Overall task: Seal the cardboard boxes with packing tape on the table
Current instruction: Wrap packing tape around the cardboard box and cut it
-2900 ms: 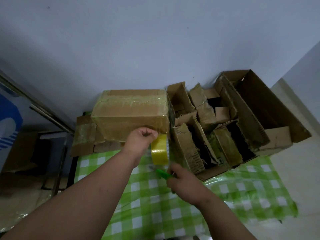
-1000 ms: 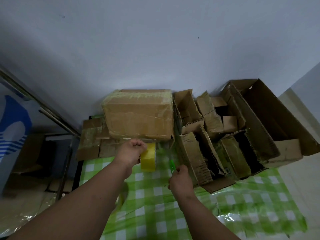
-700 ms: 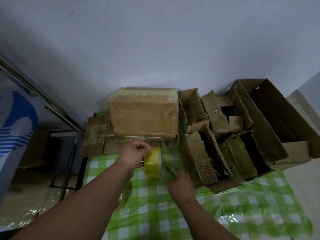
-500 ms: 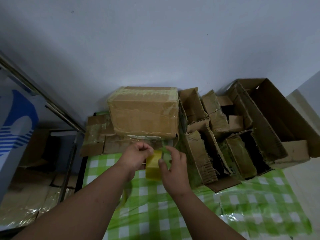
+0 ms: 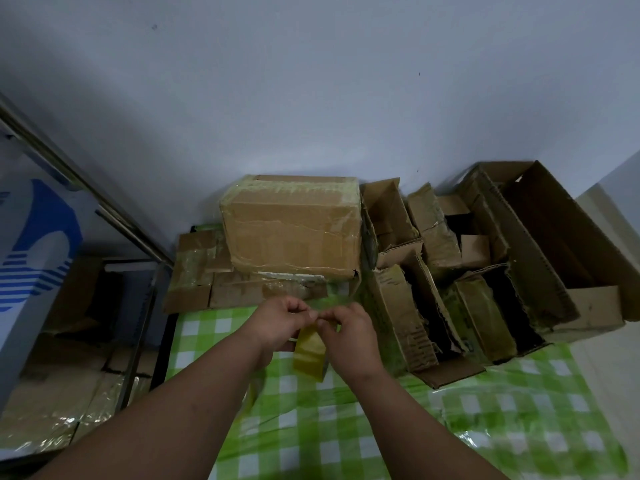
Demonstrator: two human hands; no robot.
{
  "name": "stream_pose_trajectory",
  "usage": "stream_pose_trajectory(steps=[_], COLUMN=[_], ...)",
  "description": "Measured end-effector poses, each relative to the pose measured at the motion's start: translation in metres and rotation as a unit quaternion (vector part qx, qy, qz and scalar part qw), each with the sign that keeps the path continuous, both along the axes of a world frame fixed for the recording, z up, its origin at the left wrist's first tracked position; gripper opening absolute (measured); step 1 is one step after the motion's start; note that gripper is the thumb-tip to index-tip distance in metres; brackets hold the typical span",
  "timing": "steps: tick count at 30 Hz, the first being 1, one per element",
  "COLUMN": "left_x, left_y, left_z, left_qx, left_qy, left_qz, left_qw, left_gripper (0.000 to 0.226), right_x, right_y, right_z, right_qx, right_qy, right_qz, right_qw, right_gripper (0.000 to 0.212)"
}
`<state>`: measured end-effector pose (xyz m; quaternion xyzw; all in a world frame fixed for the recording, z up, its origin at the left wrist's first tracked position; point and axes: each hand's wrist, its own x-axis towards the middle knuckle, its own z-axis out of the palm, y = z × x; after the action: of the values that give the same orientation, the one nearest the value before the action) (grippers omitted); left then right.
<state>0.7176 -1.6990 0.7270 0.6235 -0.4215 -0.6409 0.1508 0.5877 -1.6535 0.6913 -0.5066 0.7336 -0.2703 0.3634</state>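
Head view: left hand (image 5: 277, 323) and right hand (image 5: 349, 332) both pinch a yellow tape roll (image 5: 309, 351) above the green-checked tabletop (image 5: 311, 427), just before the taped cardboard box (image 5: 291, 230). No label on the cardboard is legible.

Dim, flat indoor light leaves the wall (image 5: 311, 81) grey-blue and shadowed toward the left corner. Glare glints off the plastic-covered surface (image 5: 519, 420); wide-angle distortion bends the edges, and detail is soft.
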Motion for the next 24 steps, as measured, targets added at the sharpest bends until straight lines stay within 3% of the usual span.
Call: stream_pose_trajectory(steps=[3, 7, 10, 11, 15, 17, 19, 24], left_x=[0.000, -0.002, 0.007, 0.009, 0.017, 0.021, 0.024, 0.017], left_y=[0.002, 0.004, 0.007, 0.008, 0.011, 0.012, 0.009, 0.010], left_z=[-0.007, -0.016, -0.020, -0.019, -0.015, -0.019, -0.021, -0.021], left_qx=[-0.020, -0.121, -0.018, 0.020, 0.117, 0.161, 0.179, 0.188], left_qy=[-0.034, -0.194, -0.116, -0.093, -0.082, -0.066, -0.071, -0.107], left_qz=[0.006, -0.105, -0.063, -0.056, -0.144, -0.175, -0.190, -0.170], left_qw=[0.999, 0.968, 0.991, 0.994, 0.979, 0.969, 0.963, 0.961], left_gripper=[0.016, 0.017, 0.054, 0.056, 0.020, 0.018, 0.033, 0.070], right_x=[0.000, 0.004, 0.007, 0.008, 0.011, 0.013, 0.015, 0.011], right_y=[-0.002, -0.001, 0.003, 0.005, 0.007, 0.008, 0.009, 0.006], right_z=[0.001, -0.001, -0.004, -0.005, 0.000, 0.004, 0.006, -0.002], right_qx=[0.042, 0.082, 0.096, 0.106, 0.140, 0.131, 0.127, 0.173], right_qy=[0.037, 0.079, 0.093, 0.094, 0.134, 0.182, 0.203, 0.158], right_qz=[0.035, 0.066, 0.102, 0.116, 0.201, 0.249, 0.266, 0.245], right_qw=[0.998, 0.991, 0.986, 0.983, 0.960, 0.942, 0.934, 0.941], right_gripper=[0.014, 0.015, 0.015, 0.015, 0.017, 0.016, 0.015, 0.017])
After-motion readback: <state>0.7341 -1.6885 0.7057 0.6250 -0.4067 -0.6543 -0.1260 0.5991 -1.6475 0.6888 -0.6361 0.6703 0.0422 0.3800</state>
